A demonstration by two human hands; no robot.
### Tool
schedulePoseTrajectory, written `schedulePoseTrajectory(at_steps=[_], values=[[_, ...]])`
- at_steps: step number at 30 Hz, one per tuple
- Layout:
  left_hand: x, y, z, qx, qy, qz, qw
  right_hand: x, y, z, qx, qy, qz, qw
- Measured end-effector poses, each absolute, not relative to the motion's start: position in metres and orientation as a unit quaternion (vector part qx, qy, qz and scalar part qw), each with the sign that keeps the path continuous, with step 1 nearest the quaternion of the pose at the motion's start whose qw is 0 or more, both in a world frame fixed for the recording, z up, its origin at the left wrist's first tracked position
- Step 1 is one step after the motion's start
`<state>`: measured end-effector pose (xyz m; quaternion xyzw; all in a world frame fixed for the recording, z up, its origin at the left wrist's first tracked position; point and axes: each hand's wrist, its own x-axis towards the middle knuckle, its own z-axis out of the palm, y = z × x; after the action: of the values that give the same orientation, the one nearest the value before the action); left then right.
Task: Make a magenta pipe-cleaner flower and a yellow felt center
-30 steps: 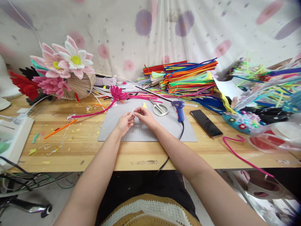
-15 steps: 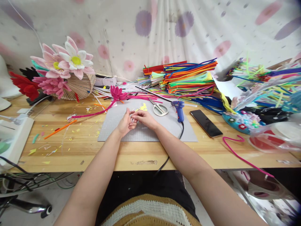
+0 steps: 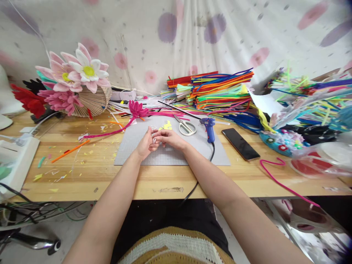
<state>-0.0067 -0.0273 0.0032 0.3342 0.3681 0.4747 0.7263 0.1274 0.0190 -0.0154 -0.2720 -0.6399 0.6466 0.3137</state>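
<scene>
Left hand (image 3: 145, 143): I see it pinching a small white wire piece (image 3: 153, 134), fingers closed on its lower end.
Right hand (image 3: 169, 137): closed on the same piece from the other side, fingertips touching the left hand's.
Piece: between both hands, roughly upright, over the grey mat (image 3: 192, 150) on the counter (image 3: 82, 172).
Beyond the right hand: scissors (image 3: 186, 127), then blue glue gun (image 3: 209, 126).
Change: a second ago the hands pinched tip to tip; now they overlap.

Just 1 view here: the head camera looks forward and down from above the lap, close over the table (image 3: 170, 181), facing the flowered curtain (image 3: 220, 33) behind it.
</scene>
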Motion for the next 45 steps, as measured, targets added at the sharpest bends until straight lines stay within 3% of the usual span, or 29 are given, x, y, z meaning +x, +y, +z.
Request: schedulePoseTrajectory(at_steps=[16,30,37,45], values=[[-0.008,-0.026,0.001,0.379,0.363,0.448,0.723,0.121,0.018,-0.02,-0.302,-0.608,0.63,0.378],[-0.007,-0.025,0.002,0.362,0.386,0.449,0.72,0.122,0.017,-0.016,-0.294,-0.63,0.63,0.345],[-0.008,-0.023,-0.005,0.349,0.37,0.489,0.708,0.12,0.019,-0.019,-0.312,-0.619,0.609,0.387],[-0.011,-0.021,-0.006,0.293,0.402,0.435,0.75,0.125,0.025,-0.018,-0.343,-0.589,0.579,0.447]])
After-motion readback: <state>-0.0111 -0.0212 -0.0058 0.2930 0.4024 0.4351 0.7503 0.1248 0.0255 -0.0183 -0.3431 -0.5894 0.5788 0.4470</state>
